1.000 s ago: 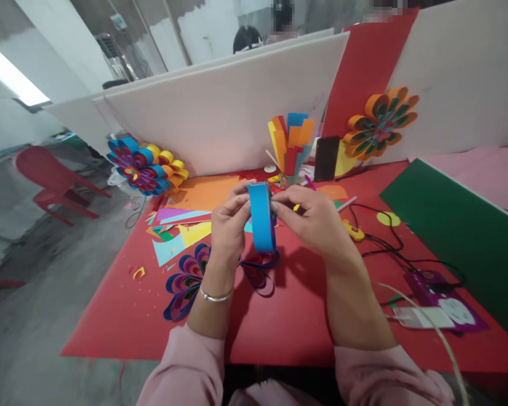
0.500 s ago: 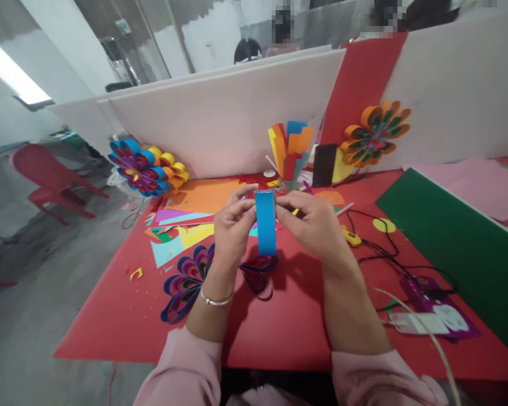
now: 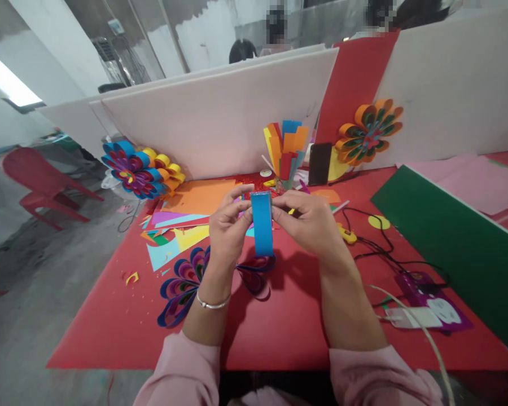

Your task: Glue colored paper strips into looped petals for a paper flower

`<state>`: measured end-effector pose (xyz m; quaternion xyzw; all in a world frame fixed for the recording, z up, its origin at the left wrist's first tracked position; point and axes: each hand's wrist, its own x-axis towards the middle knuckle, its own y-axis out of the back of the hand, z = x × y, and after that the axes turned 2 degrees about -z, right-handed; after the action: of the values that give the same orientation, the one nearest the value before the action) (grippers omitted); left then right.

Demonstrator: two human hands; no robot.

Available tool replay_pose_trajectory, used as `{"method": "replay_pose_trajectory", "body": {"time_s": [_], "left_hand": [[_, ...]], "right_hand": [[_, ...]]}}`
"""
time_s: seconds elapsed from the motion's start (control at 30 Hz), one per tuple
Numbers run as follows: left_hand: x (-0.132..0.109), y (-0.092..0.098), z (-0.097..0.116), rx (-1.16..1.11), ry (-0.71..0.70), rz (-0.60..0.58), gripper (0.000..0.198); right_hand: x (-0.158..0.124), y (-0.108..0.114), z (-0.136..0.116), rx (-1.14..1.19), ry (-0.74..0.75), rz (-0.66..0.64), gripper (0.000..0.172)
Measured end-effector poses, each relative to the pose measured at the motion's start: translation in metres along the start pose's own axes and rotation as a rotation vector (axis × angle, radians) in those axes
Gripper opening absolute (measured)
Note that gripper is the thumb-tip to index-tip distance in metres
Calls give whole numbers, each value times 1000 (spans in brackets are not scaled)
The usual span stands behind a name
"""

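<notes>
A blue paper strip (image 3: 262,225), bent into a loop, hangs between both hands above the red table (image 3: 122,332). My left hand (image 3: 228,225) pinches the loop's top from the left. My right hand (image 3: 311,223) pinches the same top edge from the right. Under the hands lies a half-built flower of purple and blue paper loops (image 3: 186,282), partly hidden by my left wrist.
A cup of coloured paper strips (image 3: 285,149) stands behind the hands, beside a dark phone (image 3: 320,163). Finished paper flowers sit at the left (image 3: 131,169) and right (image 3: 366,132). Loose coloured sheets (image 3: 186,217), a yellow glue gun (image 3: 347,234) with cable and a green board (image 3: 449,237) lie around.
The loop has turned from edge-on to facing me flat. Both hands keep their pinch at its top; the view has shifted slightly.
</notes>
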<state>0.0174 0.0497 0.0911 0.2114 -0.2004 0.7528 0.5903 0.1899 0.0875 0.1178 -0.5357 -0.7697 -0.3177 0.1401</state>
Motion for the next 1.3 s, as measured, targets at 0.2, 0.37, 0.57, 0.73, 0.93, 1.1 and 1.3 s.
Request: {"method": "replay_pose_trajectory", "body": {"time_s": [0.2,0.37,0.57,0.73,0.93,1.1,1.3], "left_hand": [[-2,2,0,40,-3,-31,7],[-1,2,-2,34,-3,-15,8],[0,1,-2,29,-7,-28,8],[0,1,-2,33,-20,-28,7],[0,1,-3,51,-34,-36,8],[0,8,-3,70,-39,-19,6],[1,11,-1,87,-45,-23,7]], "right_hand": [[0,1,-1,-13,19,5,17],[0,1,-3,-44,12,10,16],[-1,2,-4,-59,-1,18,16],[-1,1,-3,-57,6,21,15],[-1,1,-3,-53,-6,13,16],[-1,-3,-5,-29,-29,-16,15],[-1,-4,-5,-26,-39,-25,16]]}}
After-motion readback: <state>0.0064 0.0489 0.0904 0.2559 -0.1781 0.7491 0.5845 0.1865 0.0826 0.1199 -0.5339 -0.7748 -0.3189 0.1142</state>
